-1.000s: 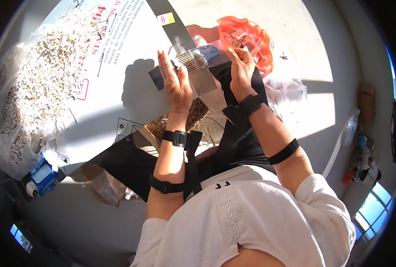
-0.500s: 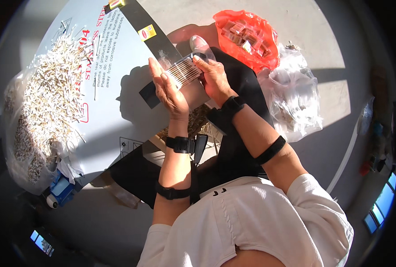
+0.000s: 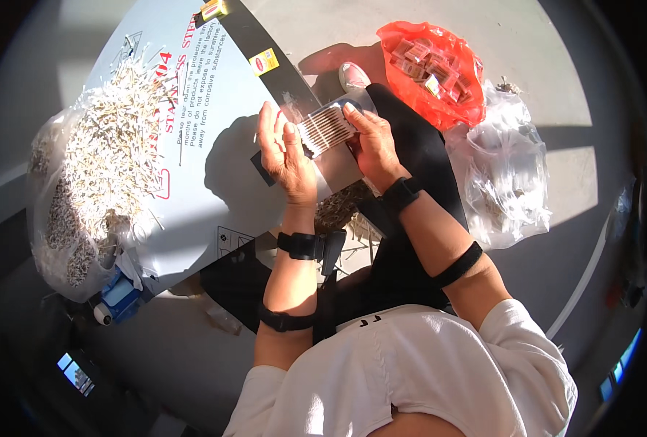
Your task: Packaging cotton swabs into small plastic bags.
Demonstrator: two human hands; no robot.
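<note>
My right hand grips a clear flat pack of thin sticks, which look like cotton swabs lying side by side in a row. Its thumb presses on the pack's top edge, while the other fingers are mostly hidden beneath. At the pack's opposite end is my left hand, fingers stretched upward and thumb raised close to the stick ends. Whether the left palm touches the pack cannot be seen. Both hands are above the near edge of the table, which has a film-covered sheet on top.
A big heap of loose sticks spills from a clear bag at the left. Small yellow packets lie on the table's dark strip. On the floor, a red bag of small packs stands beside a clear plastic bag. A blue package sits near the heap.
The whole view has shifted, so the scene appears further right and slightly lower. My right hand still grips the pack, and my left hand stays by its other end.
</note>
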